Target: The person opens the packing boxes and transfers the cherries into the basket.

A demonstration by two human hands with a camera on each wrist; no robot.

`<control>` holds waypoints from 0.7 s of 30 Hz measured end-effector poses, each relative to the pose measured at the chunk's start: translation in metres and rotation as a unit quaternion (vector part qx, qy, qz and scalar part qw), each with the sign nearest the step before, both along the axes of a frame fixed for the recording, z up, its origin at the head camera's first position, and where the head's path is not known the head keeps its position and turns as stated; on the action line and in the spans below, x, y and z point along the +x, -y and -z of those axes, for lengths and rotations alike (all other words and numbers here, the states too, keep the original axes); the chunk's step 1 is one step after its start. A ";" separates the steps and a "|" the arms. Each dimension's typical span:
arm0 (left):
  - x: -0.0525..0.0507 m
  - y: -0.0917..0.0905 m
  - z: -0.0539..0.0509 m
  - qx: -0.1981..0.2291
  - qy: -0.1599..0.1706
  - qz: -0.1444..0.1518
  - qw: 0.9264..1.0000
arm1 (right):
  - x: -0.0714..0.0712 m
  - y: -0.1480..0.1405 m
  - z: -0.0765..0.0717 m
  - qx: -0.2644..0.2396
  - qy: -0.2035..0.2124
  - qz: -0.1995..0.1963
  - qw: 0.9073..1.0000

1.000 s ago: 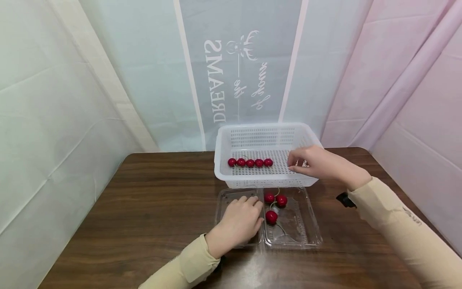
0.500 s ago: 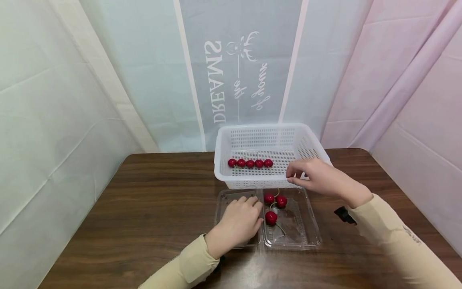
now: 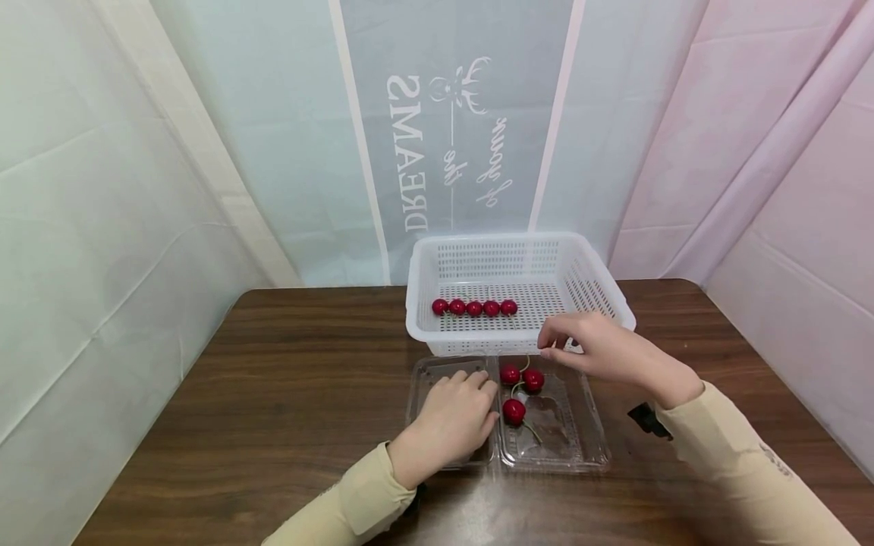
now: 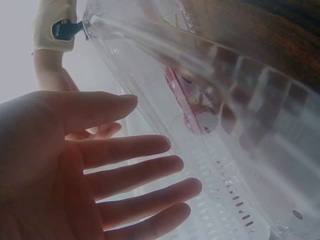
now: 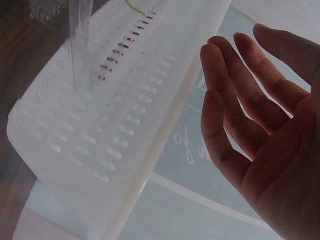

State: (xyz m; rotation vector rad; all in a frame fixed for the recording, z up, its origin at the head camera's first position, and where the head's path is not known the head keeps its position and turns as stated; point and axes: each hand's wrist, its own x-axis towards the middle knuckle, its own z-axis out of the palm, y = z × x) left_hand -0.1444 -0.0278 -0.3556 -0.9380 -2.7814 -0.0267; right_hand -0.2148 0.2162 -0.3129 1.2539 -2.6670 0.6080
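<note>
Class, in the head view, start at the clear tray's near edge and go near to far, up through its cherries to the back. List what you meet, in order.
Tray's near edge → single cherry → cherry pair → basket's near rim → cherry row → basket's far rim → printed cloth.

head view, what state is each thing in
white basket, upright
cherries in the basket, five, in a row
clear container, open, its halves side by side
cherries in the container, three, stems showing
left hand, fingers extended, over the container's left half
right hand, fingers bent, holding nothing
</note>
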 end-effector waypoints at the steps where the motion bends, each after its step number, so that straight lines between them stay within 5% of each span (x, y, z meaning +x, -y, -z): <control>1: 0.000 0.000 0.000 -0.001 0.000 -0.001 1.000 | 0.001 0.001 0.001 -0.002 0.000 -0.003 1.000; 11: -0.001 0.001 0.001 -0.001 0.004 0.001 1.000 | 0.006 0.009 0.014 0.000 0.070 -0.017 0.997; 21: -0.002 0.000 0.001 -0.005 0.010 -0.004 1.000 | 0.009 0.012 0.027 0.004 0.080 -0.034 0.996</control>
